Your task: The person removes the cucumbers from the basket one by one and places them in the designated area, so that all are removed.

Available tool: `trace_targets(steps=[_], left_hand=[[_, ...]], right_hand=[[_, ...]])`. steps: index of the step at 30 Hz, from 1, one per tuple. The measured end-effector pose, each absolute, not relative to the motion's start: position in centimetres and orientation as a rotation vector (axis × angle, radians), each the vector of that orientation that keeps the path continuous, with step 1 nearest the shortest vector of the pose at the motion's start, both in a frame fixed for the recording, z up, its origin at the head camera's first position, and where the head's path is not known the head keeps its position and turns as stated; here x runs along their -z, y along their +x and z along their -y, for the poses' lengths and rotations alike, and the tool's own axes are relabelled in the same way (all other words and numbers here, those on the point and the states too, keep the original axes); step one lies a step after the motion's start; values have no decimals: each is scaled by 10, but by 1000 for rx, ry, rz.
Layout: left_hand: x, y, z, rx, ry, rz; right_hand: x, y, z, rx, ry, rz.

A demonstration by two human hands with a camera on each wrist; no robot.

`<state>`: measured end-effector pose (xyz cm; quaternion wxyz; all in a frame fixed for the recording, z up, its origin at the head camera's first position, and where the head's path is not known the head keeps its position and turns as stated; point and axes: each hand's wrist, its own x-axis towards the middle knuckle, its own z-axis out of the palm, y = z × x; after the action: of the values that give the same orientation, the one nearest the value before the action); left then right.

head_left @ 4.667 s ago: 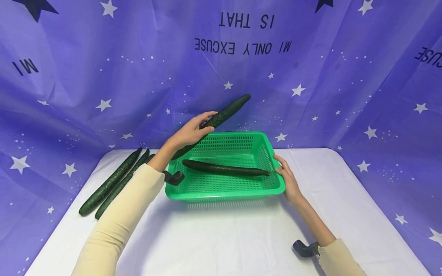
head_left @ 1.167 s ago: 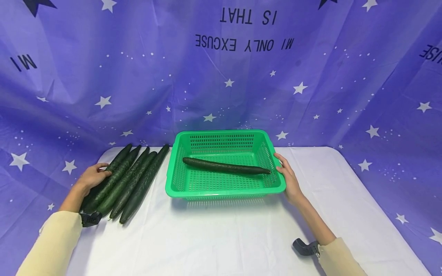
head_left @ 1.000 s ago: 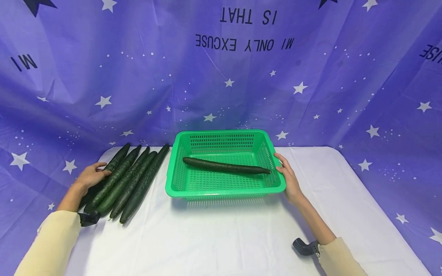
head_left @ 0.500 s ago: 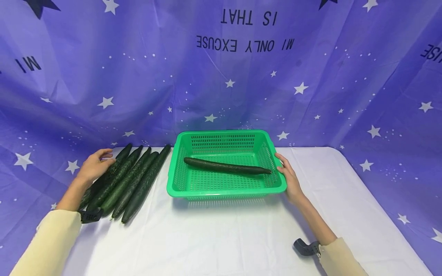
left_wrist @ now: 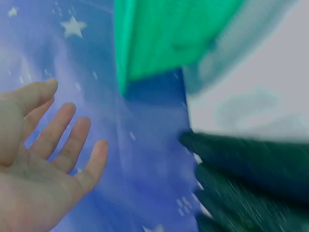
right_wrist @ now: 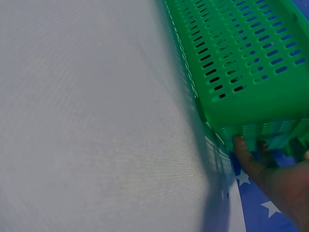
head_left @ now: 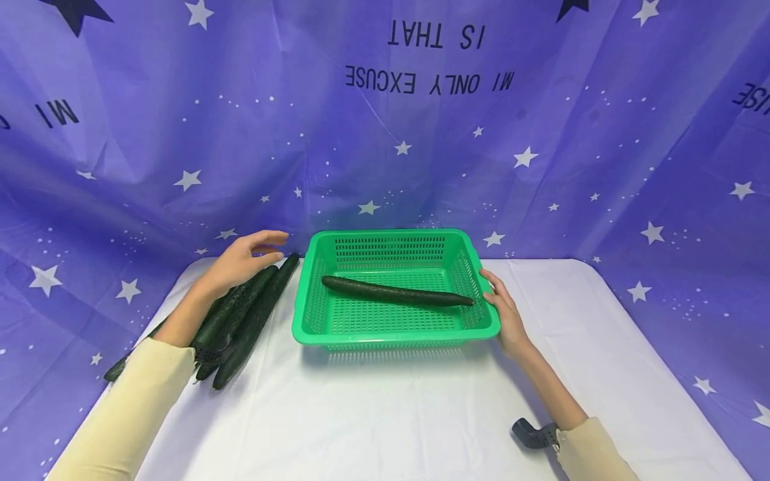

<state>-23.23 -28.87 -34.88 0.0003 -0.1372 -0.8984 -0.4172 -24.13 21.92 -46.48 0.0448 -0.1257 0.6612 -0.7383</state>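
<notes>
My left hand is raised over the far ends of the cucumbers, fingers extended towards the basket. The left wrist view shows the same hand with nothing in its palm. Beneath my left arm lie several dark green cucumbers side by side, partly covered by the sleeve. One more cucumber lies lengthwise inside the green plastic basket. At the basket's right end, my right hand touches the outside of the rim. In the right wrist view its fingers are spread against the slotted outer wall.
A white cloth covers the table. Purple curtain fabric with stars and lettering hangs behind and at both sides, close to the table's edges. A black wrist mount sits at my right cuff.
Seconds ago my left hand held a cucumber above the basket; later it was at the leftmost cucumber. Now it has lifted away rightwards, empty. The leftmost cucumber lies farther left. The right hand stays put.
</notes>
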Motion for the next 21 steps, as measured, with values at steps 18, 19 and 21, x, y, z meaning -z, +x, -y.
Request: trace_targets(steps=[18, 19, 21], left_hand=[[342, -294, 163, 1518, -935, 2952], [343, -297, 158, 1522, -963, 2962], [347, -301, 148, 1543, -1011, 2985]], right_hand=[[465, -241, -220, 2237, -377, -2039], [465, -241, -220, 2236, -376, -2039], [465, -242, -220, 2235, -377, -2038]])
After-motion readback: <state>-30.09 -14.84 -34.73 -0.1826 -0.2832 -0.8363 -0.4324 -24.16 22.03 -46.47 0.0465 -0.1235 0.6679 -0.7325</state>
